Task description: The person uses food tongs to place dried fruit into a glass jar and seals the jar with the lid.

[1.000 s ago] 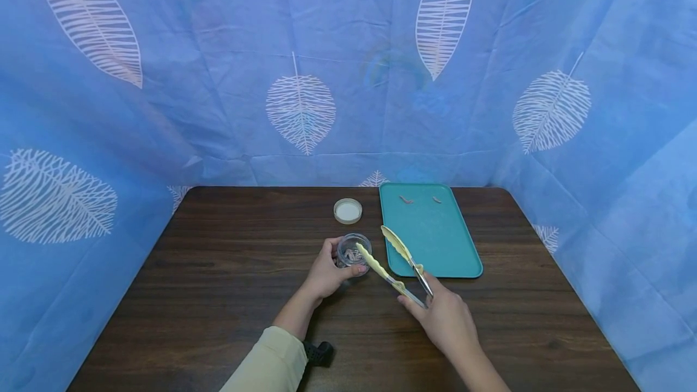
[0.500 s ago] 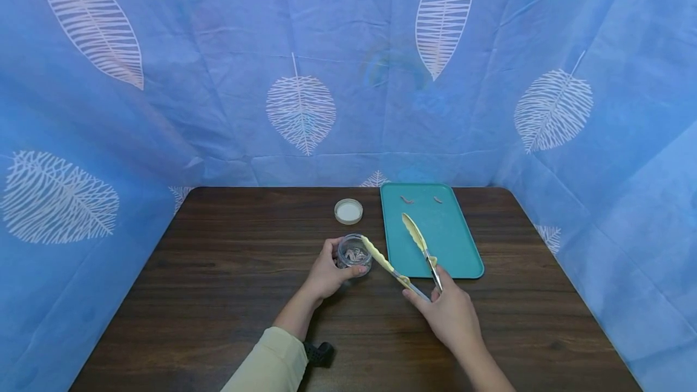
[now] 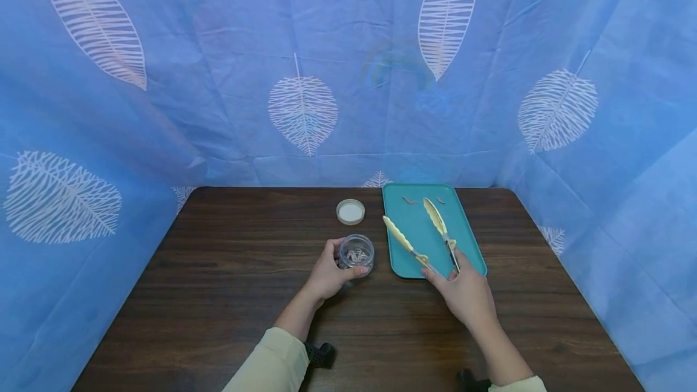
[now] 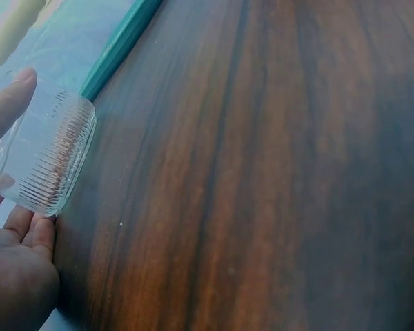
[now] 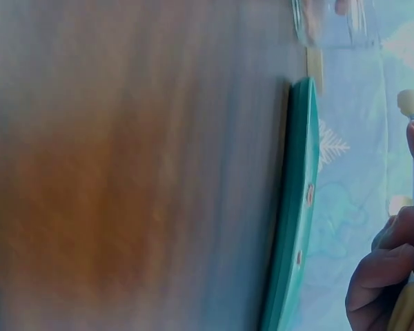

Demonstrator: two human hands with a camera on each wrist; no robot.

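Note:
My left hand [image 3: 328,271] grips a clear ribbed glass jar [image 3: 366,260], thumb along its near side and fingers behind it. Small pinkish-grey pieces [image 3: 357,255] lie in the bottom of the uncapped jar. In the left wrist view the jar [image 4: 38,158] stands between thumb and fingers. My right hand [image 3: 468,295] holds metal tongs with pale yellow tips [image 3: 401,236], their arms spread apart with nothing between them, over the teal tray [image 3: 405,268]. Two small pinkish strips, one left [image 3: 409,200] and one right [image 3: 440,201], lie near the tray's far end.
A round lid [image 3: 350,212] lies on the dark wooden table [image 3: 234,259] beyond the jar, left of the tray. A blue leaf-print cloth [image 3: 359,120] hangs behind the table and at both sides.
My right hand has carried the spread tongs away from the jar's mouth, rightward and farther over the tray. The left hand and jar stay in place.

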